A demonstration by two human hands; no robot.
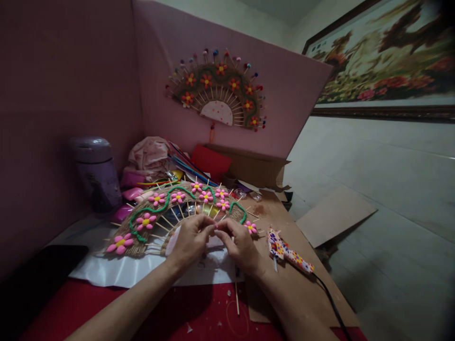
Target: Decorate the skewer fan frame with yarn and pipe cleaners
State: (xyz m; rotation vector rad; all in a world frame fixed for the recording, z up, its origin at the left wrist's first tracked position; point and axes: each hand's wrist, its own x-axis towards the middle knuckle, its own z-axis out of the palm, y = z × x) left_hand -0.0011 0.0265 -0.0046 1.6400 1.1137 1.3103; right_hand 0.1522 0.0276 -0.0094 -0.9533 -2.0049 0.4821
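Observation:
My left hand point(192, 240) and my right hand point(240, 242) meet fingertip to fingertip, both in a pinch. Between them shows a tiny pink piece point(216, 227), too small to tell its kind. Behind and below them lies a craft fan point(167, 202) of twine wound over thin sticks. Pink flowers with yellow centres and a wavy green strip decorate its band. My hands partly cover its pale pink half-round base point(173, 240). To the right of my right hand, a flower-patterned hot glue gun point(284, 248) rests on cardboard.
A purple tumbler point(96, 175) stands at the back left, near crumpled pink cloth point(149, 156) and coloured craft stems point(192, 169). A finished-looking fan point(220, 85) hangs on the pink board. One loose stick point(237, 296) lies over the red tabletop point(199, 315). The glue gun's cord point(330, 296) trails off right.

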